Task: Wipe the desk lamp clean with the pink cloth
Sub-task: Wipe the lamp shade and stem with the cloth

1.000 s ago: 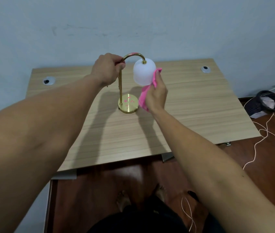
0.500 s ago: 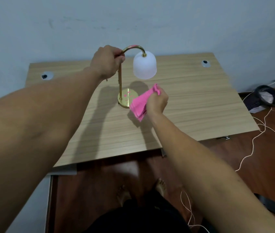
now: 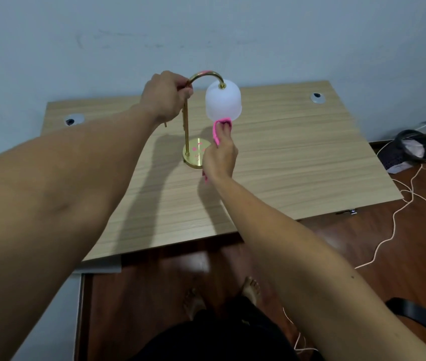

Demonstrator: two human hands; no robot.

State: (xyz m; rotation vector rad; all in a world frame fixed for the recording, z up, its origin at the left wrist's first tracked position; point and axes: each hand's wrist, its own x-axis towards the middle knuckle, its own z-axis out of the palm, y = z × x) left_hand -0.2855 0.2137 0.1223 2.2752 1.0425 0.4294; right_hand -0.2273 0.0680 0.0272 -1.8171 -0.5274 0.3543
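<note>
A desk lamp stands on the wooden desk (image 3: 285, 157): a gold round base (image 3: 193, 156), a thin gold stem curving over at the top, and a white frosted shade (image 3: 223, 101) hanging from it. My left hand (image 3: 166, 96) is closed around the top of the stem just before the curve. My right hand (image 3: 219, 155) holds the pink cloth (image 3: 218, 130) and presses its upper end against the bottom rim of the shade. Most of the cloth is hidden behind my fingers; a small pink tip shows below my wrist.
The desk stands against a pale blue wall, with two round cable grommets (image 3: 317, 97) (image 3: 72, 120) near its back corners. On the dark wood floor to the right are a black bin (image 3: 415, 148) and a thin white cord (image 3: 399, 204). My bare feet show below the desk's front edge.
My right hand dropped from the shade's side down towards the base, then rose again; the cloth now touches the shade's bottom rim. My left hand has kept its hold on the stem.
</note>
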